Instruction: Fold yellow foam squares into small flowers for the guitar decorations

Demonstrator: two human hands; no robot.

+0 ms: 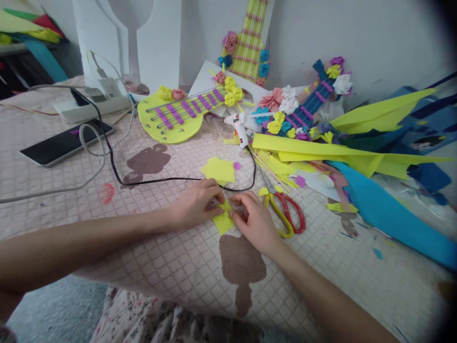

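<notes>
A small yellow paper square [223, 225] lies on the table between my two hands, its middle creased up. My left hand [198, 202] pinches the paper from the left with thumb and fingers. From the right, my right hand [254, 219] holds the same piece, thumb and index finger closed on its edge. Just beyond them lies a stack of cut yellow paper squares [218, 170]. Scissors [285, 209] with one red and one yellow handle rest beside my right hand. Behind the hands, a white glue gun [240, 128] trails a black cord.
Yellow paper strips [321, 150] and a blue paper strip [396, 209] spread across the right side. Decorated paper guitars [174, 116] stand at the back. A phone [67, 140] and a power strip [93, 105] with cables [157, 180] occupy the left.
</notes>
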